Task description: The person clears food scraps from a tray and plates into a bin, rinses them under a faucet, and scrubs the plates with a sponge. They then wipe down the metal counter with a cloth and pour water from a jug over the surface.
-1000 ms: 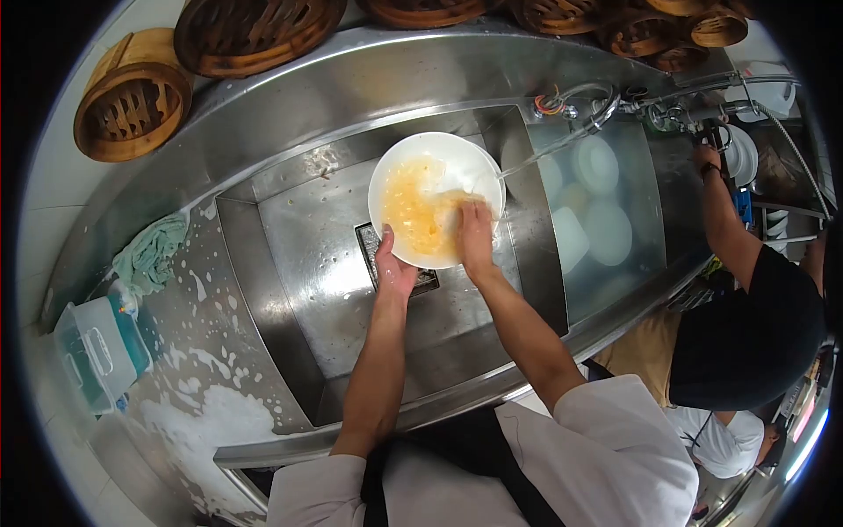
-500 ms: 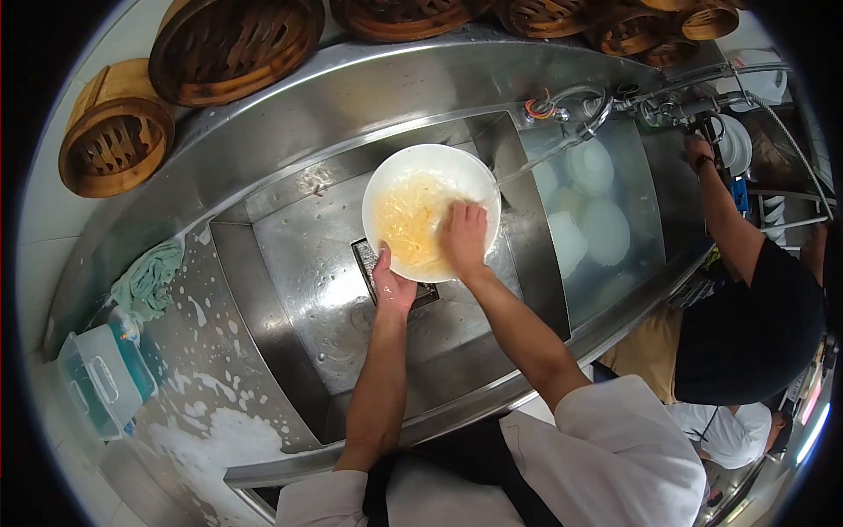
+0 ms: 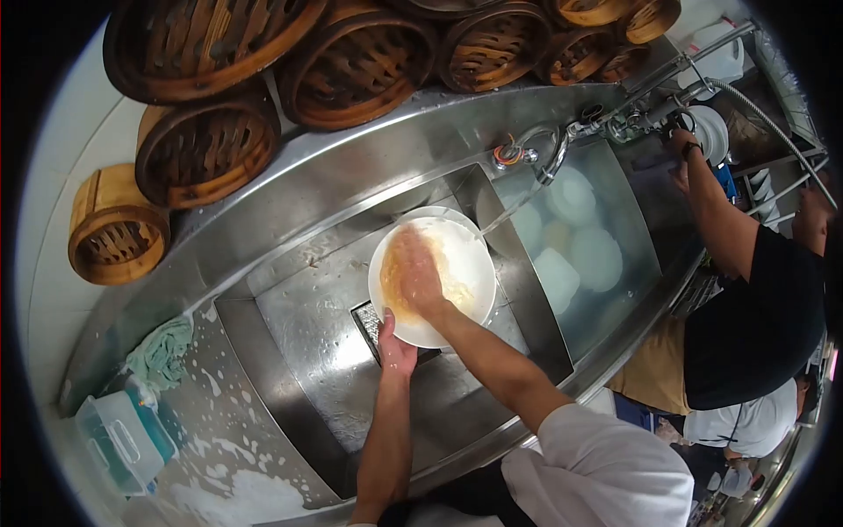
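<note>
Over the metal sink basin, my left hand [image 3: 397, 350] grips the near-left rim of a white round plate or bowl [image 3: 470, 263], thumb on the rim. Pale yellow shreds in liquid [image 3: 393, 285] lie inside it. Smeared by motion, my right hand [image 3: 416, 270] is in the left part of the dish among the shreds; its fingers are too blurred to make out. A thin stream of water [image 3: 514, 209] runs from the faucet [image 3: 555, 158] to the dish's upper right rim.
Bamboo steamers [image 3: 360, 70] line the back ledge. White dishes [image 3: 597, 259] lie under water in the right basin. A green cloth [image 3: 163, 353] and a plastic tub [image 3: 123, 439] are at the left. A co-worker [image 3: 746, 325] in black stands at the right.
My right hand has moved from the dish's right side to its left part. The camera view has shifted, showing more steamers. My left hand still holds the rim.
</note>
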Available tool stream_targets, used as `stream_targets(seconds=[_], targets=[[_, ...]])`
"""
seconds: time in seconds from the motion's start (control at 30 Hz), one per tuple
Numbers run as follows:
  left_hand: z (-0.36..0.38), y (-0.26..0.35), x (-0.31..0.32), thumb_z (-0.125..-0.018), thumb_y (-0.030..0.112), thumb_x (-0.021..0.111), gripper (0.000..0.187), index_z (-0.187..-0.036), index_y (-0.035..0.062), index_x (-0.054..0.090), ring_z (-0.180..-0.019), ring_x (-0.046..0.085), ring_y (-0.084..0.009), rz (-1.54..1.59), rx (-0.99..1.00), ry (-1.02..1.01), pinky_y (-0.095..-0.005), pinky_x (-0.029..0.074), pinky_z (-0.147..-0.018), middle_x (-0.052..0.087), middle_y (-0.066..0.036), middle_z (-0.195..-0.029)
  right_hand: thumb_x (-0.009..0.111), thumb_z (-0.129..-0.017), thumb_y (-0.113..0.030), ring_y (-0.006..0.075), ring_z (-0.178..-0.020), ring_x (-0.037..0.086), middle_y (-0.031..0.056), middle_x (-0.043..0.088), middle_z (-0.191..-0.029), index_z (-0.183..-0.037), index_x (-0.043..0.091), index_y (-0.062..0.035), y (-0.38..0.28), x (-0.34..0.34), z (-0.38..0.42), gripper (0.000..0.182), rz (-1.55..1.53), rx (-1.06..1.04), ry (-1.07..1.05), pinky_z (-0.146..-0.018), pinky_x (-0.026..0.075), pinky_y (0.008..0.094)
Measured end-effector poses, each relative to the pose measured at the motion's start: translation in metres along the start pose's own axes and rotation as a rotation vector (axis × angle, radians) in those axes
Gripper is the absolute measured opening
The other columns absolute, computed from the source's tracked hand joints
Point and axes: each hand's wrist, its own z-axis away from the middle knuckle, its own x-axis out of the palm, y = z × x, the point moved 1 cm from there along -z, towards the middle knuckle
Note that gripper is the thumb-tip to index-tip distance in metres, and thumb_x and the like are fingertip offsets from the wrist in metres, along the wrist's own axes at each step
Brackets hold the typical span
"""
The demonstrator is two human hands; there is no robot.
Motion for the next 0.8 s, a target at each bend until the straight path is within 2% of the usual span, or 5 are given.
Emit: stream_targets(seconds=[0.33, 0.4, 0.5, 0.6, 0.8], targets=[[-0.002, 0.005, 0.009, -0.101, 0.028, 0.049, 0.046, -0.14, 0.0054, 0.039, -0.127, 0.049, -0.0267, -0.01, 0.024, -0.05, -0.0444, 0.04, -0.107, 0.052, -0.011, -0.136, 0.055, -0.088, -0.016, 0.0395, -0.14, 0.028, 0.0246, 0.032, -0.15, -0.141, 0.039, 0.0036, -0.011, -0.029, 0.0, 0.059, 0.204, 0.151, 0.257, -0.115, 0.022, 0.0484], [-0.003, 0.011, 0.017, -0.101, 0.031, 0.048, 0.049, -0.142, 0.0057, 0.039, -0.127, 0.049, -0.0276, -0.082, -0.009, -0.006, -0.0444, 0.038, -0.108, 0.05, -0.011, -0.139, 0.054, -0.09, -0.022, 0.0377, -0.138, 0.033, 0.0224, 0.037, -0.147, -0.139, 0.044, -0.0013, -0.023, -0.019, 0.027, 0.055, 0.086, -0.111, -0.204, -0.113, 0.025, 0.0503], [-0.007, 0.02, 0.009, -0.102, 0.034, 0.045, 0.048, -0.141, 0.0062, 0.04, -0.127, 0.049, -0.0283, -0.007, -0.035, 0.037, -0.0448, 0.038, -0.108, 0.051, -0.011, -0.139, 0.057, -0.087, -0.021, 0.0383, -0.117, 0.053, 0.0183, 0.06, -0.121, -0.109, 0.066, -0.004, -0.022, -0.05, 0.08, 0.029, -0.353, -0.367, -0.382, -0.097, 0.042, 0.0521], [-0.017, 0.021, -0.012, -0.102, 0.035, 0.043, 0.048, -0.141, 0.0059, 0.042, -0.127, 0.048, -0.0291, -0.003, 0.005, 0.079, -0.0461, 0.037, -0.109, 0.052, -0.011, -0.138, 0.065, -0.078, -0.022, 0.0356, -0.087, 0.058, 0.0154, 0.062, -0.088, -0.08, 0.064, -0.0067, 0.032, -0.091, 0.059, 0.016, 0.127, -0.275, -0.48, -0.076, 0.045, 0.0483], [-0.019, 0.009, 0.018, -0.1, 0.029, 0.048, 0.046, -0.14, 0.0074, 0.041, -0.127, 0.05, -0.0268, -0.052, -0.035, -0.03, -0.0435, 0.04, -0.108, 0.052, -0.011, -0.138, 0.058, -0.079, -0.012, 0.0405, -0.108, 0.048, 0.0219, 0.051, -0.123, -0.122, 0.051, 0.0015, -0.008, -0.033, -0.004, 0.046, 0.072, 0.095, 0.119, -0.093, 0.039, 0.0507]])
